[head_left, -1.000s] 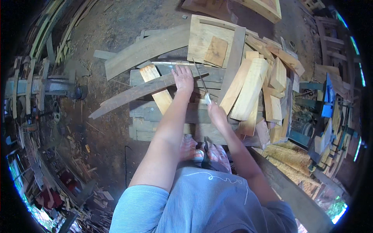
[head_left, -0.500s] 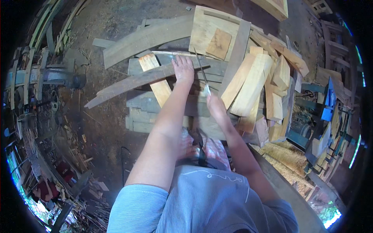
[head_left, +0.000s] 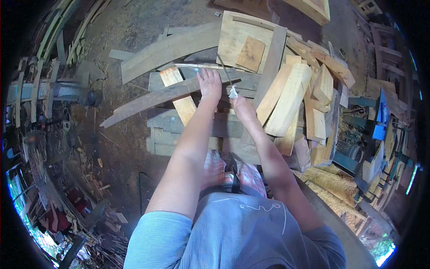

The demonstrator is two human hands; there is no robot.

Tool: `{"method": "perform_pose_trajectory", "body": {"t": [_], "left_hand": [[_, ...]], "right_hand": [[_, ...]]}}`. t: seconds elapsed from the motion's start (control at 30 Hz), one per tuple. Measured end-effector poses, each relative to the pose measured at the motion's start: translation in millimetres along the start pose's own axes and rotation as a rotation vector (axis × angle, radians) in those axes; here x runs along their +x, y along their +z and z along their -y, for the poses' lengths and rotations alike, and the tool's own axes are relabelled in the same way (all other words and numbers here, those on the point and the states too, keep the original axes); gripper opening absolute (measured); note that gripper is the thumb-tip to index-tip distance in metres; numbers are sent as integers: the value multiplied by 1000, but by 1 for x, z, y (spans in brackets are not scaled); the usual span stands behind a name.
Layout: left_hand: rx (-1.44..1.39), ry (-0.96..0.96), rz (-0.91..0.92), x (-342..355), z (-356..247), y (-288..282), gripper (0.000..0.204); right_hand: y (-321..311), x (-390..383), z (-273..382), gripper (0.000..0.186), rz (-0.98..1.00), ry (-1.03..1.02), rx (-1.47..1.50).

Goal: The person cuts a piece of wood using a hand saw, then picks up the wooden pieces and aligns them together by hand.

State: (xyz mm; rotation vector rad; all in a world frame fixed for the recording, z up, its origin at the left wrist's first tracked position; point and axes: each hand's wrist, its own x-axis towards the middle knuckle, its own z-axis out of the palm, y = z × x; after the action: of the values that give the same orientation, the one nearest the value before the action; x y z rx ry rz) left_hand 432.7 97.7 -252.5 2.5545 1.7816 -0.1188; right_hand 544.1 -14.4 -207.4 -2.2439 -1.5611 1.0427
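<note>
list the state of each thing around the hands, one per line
Left hand: open, resting on the dark board
Right hand: closed around the handle of the narrow-bladed handsaw
Narrow-bladed handsaw: held, blade across the dark board near its right end
Dark board: lying aslant
Pale plank: crossing beneath the dark board
Pale timber pieces: heaped at right

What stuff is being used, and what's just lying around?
In use:
long dark-brown wooden plank, under the left hand
thin straight white-handled tool, in the right hand
pale flat wooden board, crossing beneath the plank

Probably just lying about:
thick cream wooden block, at right
flat tan four-sided wood scrap
</note>
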Motion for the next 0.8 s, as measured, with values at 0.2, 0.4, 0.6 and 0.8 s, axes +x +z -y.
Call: {"method": "perform_pose_trajectory", "body": {"t": [0.2, 0.4, 0.6, 0.8], "left_hand": [[16, -50, -14, -9, 19, 7, 43], [8, -2, 134, 0, -6, -11, 45], [44, -49, 151, -7, 9, -9, 45], [49, -16, 127, 0, 1, -8, 43]], "right_hand": [[11, -42, 4, 34, 89, 108, -28], [-6, 13, 7, 33, -8, 66, -23], [10, -36, 2, 32, 37, 80, 16], [2, 29, 2, 29, -20, 72, -27]]}}
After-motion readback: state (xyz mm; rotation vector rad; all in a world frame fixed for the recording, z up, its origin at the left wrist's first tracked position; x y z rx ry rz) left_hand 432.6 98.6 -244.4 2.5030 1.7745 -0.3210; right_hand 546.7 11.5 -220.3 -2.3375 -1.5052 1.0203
